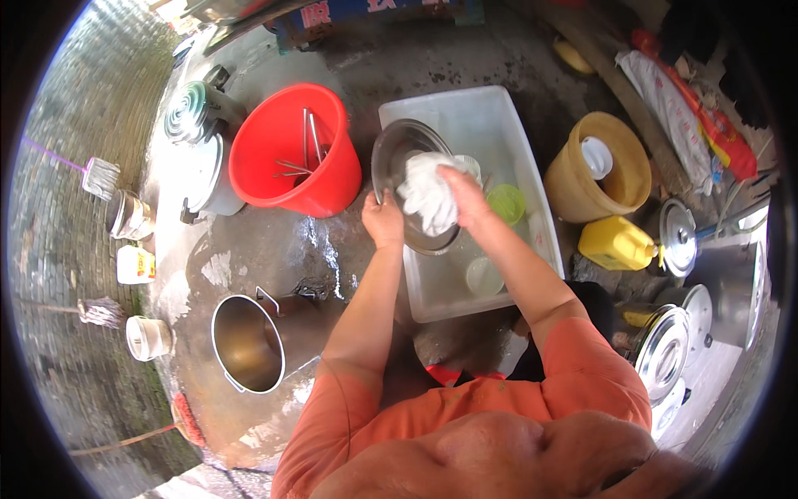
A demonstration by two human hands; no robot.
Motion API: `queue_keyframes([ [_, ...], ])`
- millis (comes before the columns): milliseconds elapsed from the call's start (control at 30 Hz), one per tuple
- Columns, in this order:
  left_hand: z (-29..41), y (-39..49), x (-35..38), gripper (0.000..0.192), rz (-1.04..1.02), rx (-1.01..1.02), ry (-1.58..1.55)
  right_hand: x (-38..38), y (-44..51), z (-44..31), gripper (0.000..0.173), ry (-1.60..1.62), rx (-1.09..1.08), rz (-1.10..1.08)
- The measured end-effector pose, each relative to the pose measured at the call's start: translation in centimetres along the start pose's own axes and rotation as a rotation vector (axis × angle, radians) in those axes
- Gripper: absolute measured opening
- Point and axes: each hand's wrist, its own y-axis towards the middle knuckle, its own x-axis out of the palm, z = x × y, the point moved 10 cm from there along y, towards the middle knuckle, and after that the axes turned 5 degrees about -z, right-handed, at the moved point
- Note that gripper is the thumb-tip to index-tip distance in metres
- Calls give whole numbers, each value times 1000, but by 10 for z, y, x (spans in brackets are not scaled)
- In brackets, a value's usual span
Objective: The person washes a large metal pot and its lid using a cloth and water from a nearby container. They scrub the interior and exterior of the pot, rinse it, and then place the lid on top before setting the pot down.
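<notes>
My left hand [383, 219] grips the near left rim of a round metal basin [389, 150], which is tilted over a white plastic tub [430, 302]. Bunched in my right hand [462, 194] is a white cloth [427, 193], held against the inside of the basin. The cloth hides part of the basin's inner surface. Water stands in the tub, along with a green plastic strainer-like cup [506, 204] and a pale round bowl [484, 277]. Behind the cloth a white slotted item [467, 165] shows only in part.
A red bucket [290, 150] with metal utensils stands left of the tub. Nearer is a tall metal pot [248, 344]. To the right are a tan bucket [598, 168], a yellow jug [617, 244] and several lidded metal pots [662, 355]. Mops and small pails line the brick wall [68, 249].
</notes>
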Motion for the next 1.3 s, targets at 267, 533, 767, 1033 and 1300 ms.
queue_keyframes([
  [267,0,-18,2,16,42,-126,-264,38,-49,2,36,-695,51,140],
  [533,120,-54,10,27,-185,547,250,-8,-86,-32,67,78,100,75],
  [767,156,-101,43,35,-473,937,501,-51,-90,-62,70,100,208,89],
  [1033,172,-125,53,37,-447,1219,564,-104,-99,-58,27,194,196,188],
  [1300,51,-38,50,77,-350,-341,-569,-116,-94,-68,43,273,-38,204],
])
